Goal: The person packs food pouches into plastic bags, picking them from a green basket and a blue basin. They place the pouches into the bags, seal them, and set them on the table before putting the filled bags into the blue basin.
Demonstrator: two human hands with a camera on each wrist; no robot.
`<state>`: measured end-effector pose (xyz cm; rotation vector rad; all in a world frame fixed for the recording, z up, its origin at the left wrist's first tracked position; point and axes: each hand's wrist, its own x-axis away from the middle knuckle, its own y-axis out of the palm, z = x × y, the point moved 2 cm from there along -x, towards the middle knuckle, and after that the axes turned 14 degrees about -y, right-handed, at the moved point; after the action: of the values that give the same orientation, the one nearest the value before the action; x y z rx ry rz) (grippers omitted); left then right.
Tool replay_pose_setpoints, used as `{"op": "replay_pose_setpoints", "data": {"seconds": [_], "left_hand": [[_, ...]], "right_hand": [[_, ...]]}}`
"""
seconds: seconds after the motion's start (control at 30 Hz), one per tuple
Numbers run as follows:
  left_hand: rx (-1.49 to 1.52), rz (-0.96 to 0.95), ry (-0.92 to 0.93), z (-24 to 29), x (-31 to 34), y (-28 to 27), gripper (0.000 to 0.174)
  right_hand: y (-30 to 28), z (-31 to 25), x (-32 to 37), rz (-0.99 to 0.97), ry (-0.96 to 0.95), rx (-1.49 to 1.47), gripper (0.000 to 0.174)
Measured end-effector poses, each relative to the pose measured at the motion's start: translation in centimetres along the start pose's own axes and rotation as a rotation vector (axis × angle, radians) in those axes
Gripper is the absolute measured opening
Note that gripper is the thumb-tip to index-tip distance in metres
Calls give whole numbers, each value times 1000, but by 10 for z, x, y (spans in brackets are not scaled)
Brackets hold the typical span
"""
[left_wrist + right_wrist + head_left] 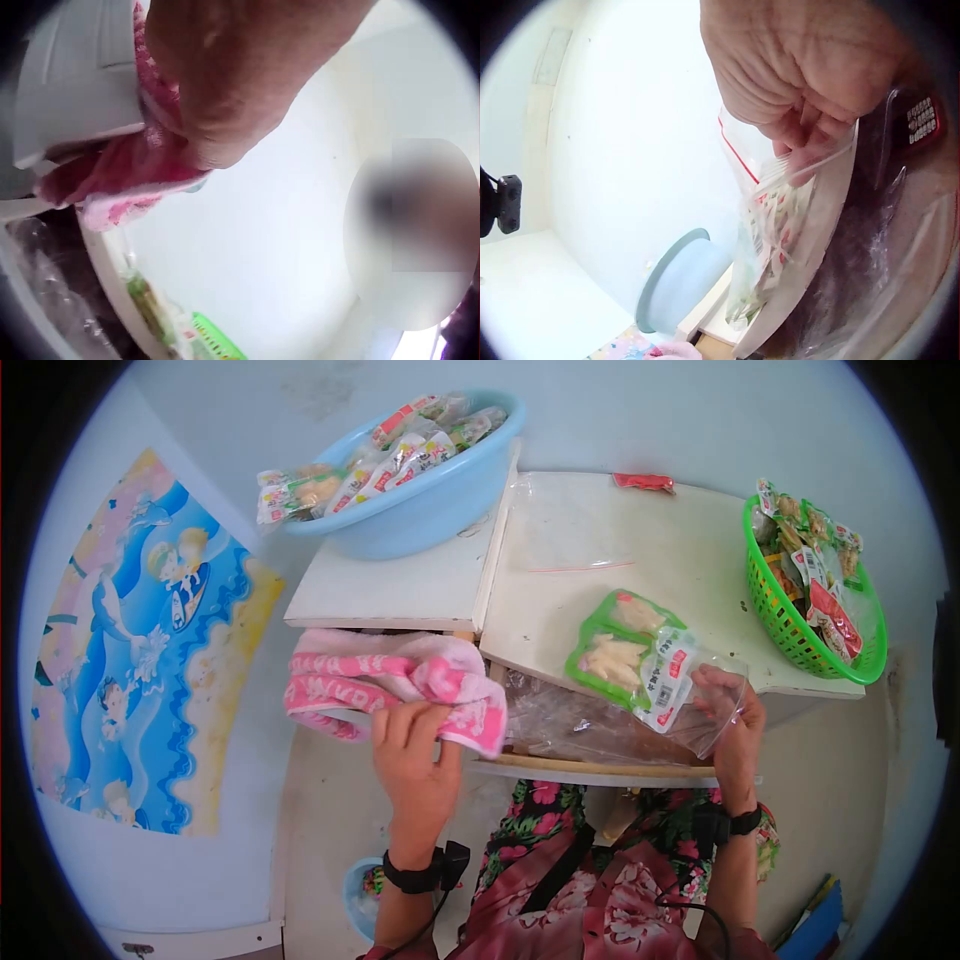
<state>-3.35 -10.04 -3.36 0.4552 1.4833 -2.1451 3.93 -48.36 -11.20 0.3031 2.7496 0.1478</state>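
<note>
In the head view my left hand (418, 765) pinches the near edge of a pink and white towel (395, 670), which hangs bunched at the left table's front edge. In the left wrist view the towel (142, 165) droops below that hand. My right hand (735, 725) grips the end of a clear zip bag (715, 735) over the desk's front edge. Green-edged food packets (612, 655) with pale pieces and a white label are at its other end. In the right wrist view the bag's red zip line shows beside the curled fingers, and the packets (780, 240) hang below.
An open drawer (590, 725) filled with clear plastic lies under the desktop (690, 580). A flat clear zip bag (575, 525) and a red packet (645, 482) lie at the back. A blue basin (430, 500) and a green basket (815, 630) hold packets.
</note>
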Motion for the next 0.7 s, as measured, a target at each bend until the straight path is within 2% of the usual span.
{"op": "replay_pose_setpoints", "data": {"seconds": [0.03,0.1,0.17,0.2,0.27,0.47,0.53,0.6,0.7], "left_hand": [[69,-37,-38,-6,-1,1,34],[417,-6,-253,-7,-3,-9,29],[768,75,-433,-3,-6,-27,28],[892,118,-446,-1,-7,-36,28],[1074,143,-378,7,-10,-54,28],[1204,-290,9,31,-8,-75,27],[1208,-382,73,30,-3,-77,27],[1194,-463,142,31,3,-77,27],[1193,-534,175,31,8,-77,27]], "right_hand": [[1,-2,1,4,-6,-3,17],[1,-3,1,15,11,20,17],[2,-2,0,-2,4,56,17],[-2,1,-1,-20,-10,83,17],[-4,6,0,-33,-16,114,17],[-2,-1,3,-22,-12,187,22],[-17,2,3,-256,-269,700,23],[-11,11,-7,-5,0,179,24],[3,-1,-2,17,70,229,24]]}}
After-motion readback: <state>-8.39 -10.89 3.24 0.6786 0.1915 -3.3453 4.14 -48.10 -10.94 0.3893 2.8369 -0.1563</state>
